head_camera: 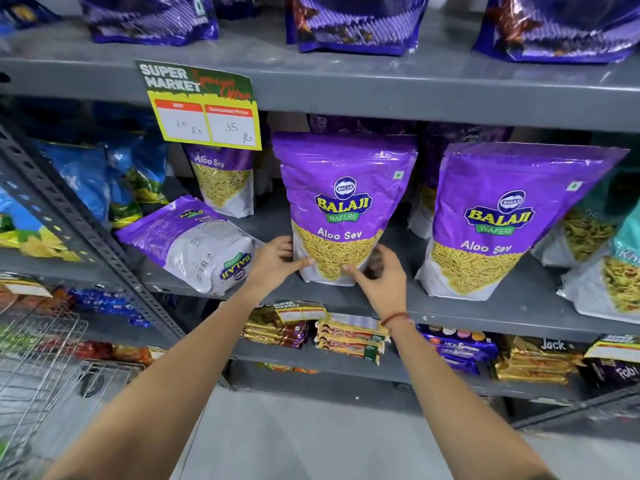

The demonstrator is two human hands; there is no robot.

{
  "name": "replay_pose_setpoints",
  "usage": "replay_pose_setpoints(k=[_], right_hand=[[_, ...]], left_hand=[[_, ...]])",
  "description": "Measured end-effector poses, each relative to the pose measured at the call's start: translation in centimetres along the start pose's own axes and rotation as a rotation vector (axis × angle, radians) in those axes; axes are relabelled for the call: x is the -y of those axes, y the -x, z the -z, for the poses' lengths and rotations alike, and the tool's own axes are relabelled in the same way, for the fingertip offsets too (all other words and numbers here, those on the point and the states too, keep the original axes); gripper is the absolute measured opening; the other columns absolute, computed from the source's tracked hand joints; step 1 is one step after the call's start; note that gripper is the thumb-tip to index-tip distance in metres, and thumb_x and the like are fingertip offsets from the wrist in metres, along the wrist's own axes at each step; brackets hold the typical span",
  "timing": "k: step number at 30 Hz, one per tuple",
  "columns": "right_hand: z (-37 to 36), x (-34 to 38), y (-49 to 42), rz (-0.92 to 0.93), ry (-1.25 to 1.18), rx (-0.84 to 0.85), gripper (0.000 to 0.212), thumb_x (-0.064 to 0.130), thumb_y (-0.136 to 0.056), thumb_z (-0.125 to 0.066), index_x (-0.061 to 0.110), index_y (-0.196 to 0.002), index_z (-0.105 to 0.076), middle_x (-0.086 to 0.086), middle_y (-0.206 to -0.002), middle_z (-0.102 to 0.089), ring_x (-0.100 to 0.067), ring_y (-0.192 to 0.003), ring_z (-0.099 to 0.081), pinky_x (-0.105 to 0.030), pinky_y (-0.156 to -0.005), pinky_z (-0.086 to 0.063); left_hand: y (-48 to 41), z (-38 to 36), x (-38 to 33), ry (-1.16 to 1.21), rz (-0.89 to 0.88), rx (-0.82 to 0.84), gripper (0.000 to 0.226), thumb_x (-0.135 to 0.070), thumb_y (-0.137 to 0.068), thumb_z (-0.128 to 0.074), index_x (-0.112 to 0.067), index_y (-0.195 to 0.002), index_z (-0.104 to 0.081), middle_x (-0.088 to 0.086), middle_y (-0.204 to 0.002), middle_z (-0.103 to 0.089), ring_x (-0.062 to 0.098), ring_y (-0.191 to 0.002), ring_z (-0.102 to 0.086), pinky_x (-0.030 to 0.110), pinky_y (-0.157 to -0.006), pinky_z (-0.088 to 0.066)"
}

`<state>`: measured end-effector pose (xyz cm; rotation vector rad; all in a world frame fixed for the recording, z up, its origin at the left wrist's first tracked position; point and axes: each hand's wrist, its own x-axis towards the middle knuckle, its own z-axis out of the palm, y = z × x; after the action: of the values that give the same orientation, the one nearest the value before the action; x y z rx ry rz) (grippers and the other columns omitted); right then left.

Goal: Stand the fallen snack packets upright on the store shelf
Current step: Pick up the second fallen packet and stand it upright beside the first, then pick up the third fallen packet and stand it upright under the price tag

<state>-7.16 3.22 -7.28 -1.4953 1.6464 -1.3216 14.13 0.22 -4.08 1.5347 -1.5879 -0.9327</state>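
Observation:
A purple Aloo Sev packet (341,199) stands upright in the middle of the grey shelf (491,306). My left hand (277,259) grips its lower left corner and my right hand (379,275) grips its lower right corner. To the left, another purple packet (188,242) lies fallen on its back, its top pointing left. A third Aloo Sev packet (498,216) stands upright on the right. A smaller upright one (221,180) sits further back on the left.
A price sign (201,103) hangs from the upper shelf edge. Blue packets (100,181) fill the left bay beyond a slotted upright post (79,223). Biscuit packs (349,339) lie on the lower shelf. A wire basket (41,368) is at lower left.

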Motion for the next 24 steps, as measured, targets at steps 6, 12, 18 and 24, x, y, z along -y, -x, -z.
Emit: replay_pose_setpoints(k=[6,12,18,24], right_hand=[[-5.6,2.4,4.5,0.324,0.221,-0.105,0.033,0.038,-0.091,-0.049,0.008,-0.094,-0.062,-0.006,-0.085,-0.060,-0.018,-0.082,-0.053,-0.025,-0.064,-0.037],[-12.3,8.7,0.9,0.389,0.215,0.317,0.050,0.043,-0.094,-0.044,0.000,-0.117,-0.058,-0.018,-0.111,-0.059,-0.032,-0.110,-0.053,-0.037,-0.094,-0.040],[-16.5,10.6,-2.4,-0.067,0.219,0.615,0.067,0.045,-0.095,-0.045,-0.003,-0.140,-0.033,-0.028,-0.142,-0.040,-0.039,-0.134,-0.036,-0.037,-0.106,-0.030],[-16.7,11.8,0.0,0.032,0.012,0.469,0.057,0.040,-0.092,-0.055,-0.001,-0.131,-0.049,-0.026,-0.128,-0.055,-0.036,-0.122,-0.049,-0.031,-0.098,-0.035]], left_hand=[[0.6,4.8,-1.0,-0.077,-0.096,-0.459,0.044,-0.032,-0.080,-0.071,-0.009,-0.116,-0.060,0.008,-0.108,-0.056,0.020,-0.090,-0.057,0.028,-0.082,-0.044],[1.8,9.8,2.4,-0.104,0.399,-0.848,0.072,-0.042,-0.081,-0.065,0.000,-0.133,-0.038,0.026,-0.134,-0.039,0.042,-0.126,-0.038,0.046,-0.102,-0.034],[1.6,10.9,5.5,0.545,0.923,-0.600,0.103,-0.068,-0.067,-0.064,-0.011,-0.144,-0.025,0.012,-0.141,-0.044,0.030,-0.123,-0.048,0.042,-0.090,-0.049],[2.1,11.8,5.1,0.639,0.881,-0.296,0.080,-0.061,-0.067,-0.070,-0.010,-0.125,-0.049,0.006,-0.107,-0.058,0.018,-0.085,-0.058,0.027,-0.067,-0.049]])
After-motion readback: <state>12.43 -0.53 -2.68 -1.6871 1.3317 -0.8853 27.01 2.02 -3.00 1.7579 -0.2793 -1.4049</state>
